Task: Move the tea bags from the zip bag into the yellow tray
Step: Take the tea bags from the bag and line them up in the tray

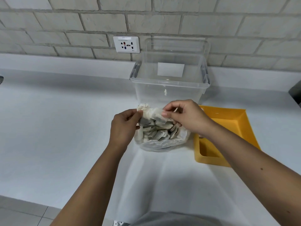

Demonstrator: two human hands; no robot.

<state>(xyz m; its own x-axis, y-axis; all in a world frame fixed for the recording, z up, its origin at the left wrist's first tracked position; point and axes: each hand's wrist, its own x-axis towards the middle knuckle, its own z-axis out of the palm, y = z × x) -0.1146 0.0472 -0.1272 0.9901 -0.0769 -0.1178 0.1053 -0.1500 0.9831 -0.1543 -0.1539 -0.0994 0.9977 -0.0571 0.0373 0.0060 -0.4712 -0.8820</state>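
Tea bags point(156, 132): mostly heaped in the zip bag point(162, 145), mouth open, sat mid-worktop just in front of the tub point(169, 88). Small clump point(151, 115) up above the heap, held at both ends. Left hand point(124, 126) curled round the left end. Right hand point(187, 118) pinching the right end between thumb and forefinger, other fingers loosely bent. Maybe some of the zip bag's lip in the left grip too, can't tell.

Looks like the pull-apart bit, so tease gently, no yanking. Thin paper, probably tangled strings, easy to tear and spill tea everywhere. Better to grip by the paper edges than squeeze the filled middle. Once free, carry low and straight right to the tray point(241, 128), just beside the zip bag, and drop into the wide far section. Nothing visible in the tray, though partly hidden under the right forearm, so pretty much at the start by my guess.

Room-wise: short hop to the tray, nothing in between. Just the tray's raised rim to clear, not much of a lift. Tub right behind the hands, so no big forward swings. Zip bag floppy and unsupported, likely to slump or tip once let go carelessly, so worth a steadying hold on the lip. Loads of bare worktop point(65, 128) to the left, front edge well back toward the body. Socket point(126, 44) on the wall behind, well out of the way.
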